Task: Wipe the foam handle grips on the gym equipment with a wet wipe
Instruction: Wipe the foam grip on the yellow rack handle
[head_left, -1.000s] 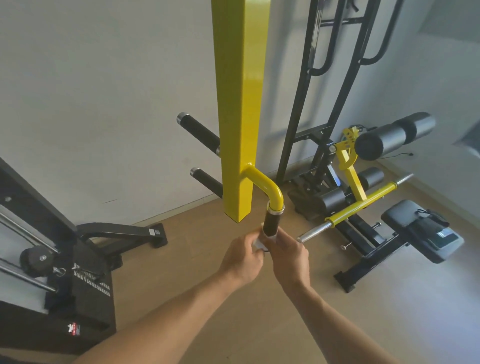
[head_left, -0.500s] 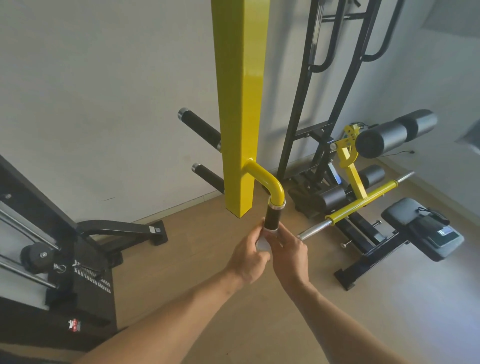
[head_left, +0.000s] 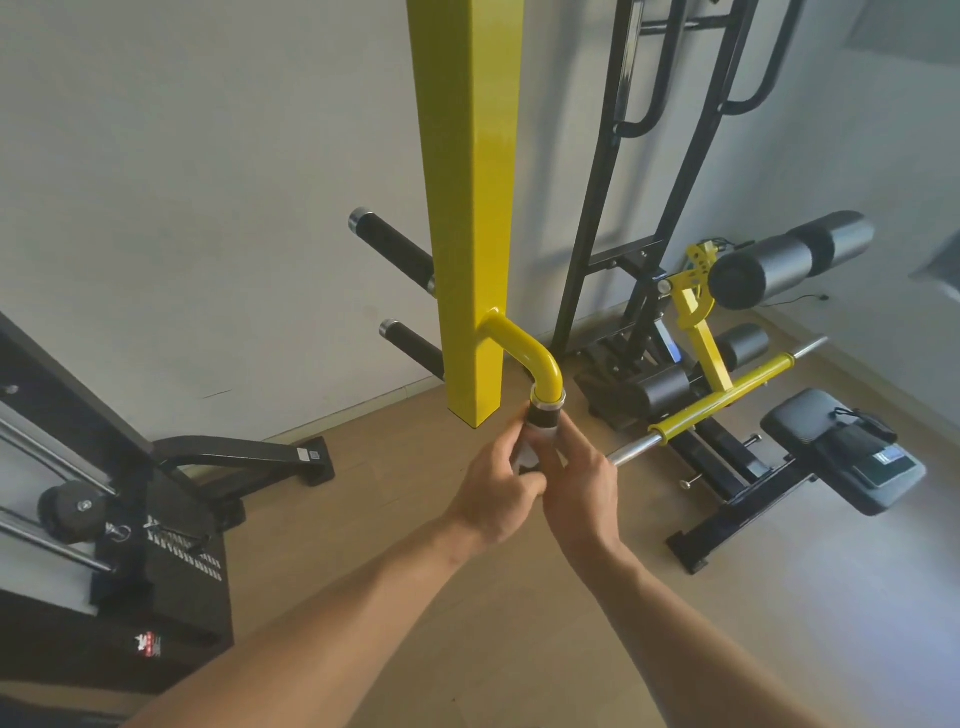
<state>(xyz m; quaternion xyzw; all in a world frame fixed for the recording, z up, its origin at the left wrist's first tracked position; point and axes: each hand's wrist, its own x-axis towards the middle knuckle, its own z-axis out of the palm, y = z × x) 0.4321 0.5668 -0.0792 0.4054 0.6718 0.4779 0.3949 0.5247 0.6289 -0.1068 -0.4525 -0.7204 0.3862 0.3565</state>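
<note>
A black foam grip (head_left: 544, 417) hangs from a curved yellow tube (head_left: 524, 353) on a yellow square post (head_left: 470, 218). A white wet wipe (head_left: 525, 451) is wrapped around the grip. My left hand (head_left: 498, 488) and my right hand (head_left: 582, 478) both close on the wipe around the grip, just below its chrome collar. Only the grip's top shows; the remainder is hidden by my fingers. Two more black foam grips (head_left: 389, 249) (head_left: 413, 347) stick out left from behind the post.
A black frame (head_left: 613, 218) leans on the wall behind. A bench with black foam rollers (head_left: 779, 265), a yellow bar (head_left: 722, 400) and a black pad (head_left: 841, 447) lies on the floor at right. A black weight machine (head_left: 93, 519) stands at left.
Both hands have slid up the grip with the wipe, toward the chrome collar. Less of the black foam shows above my fingers than before.
</note>
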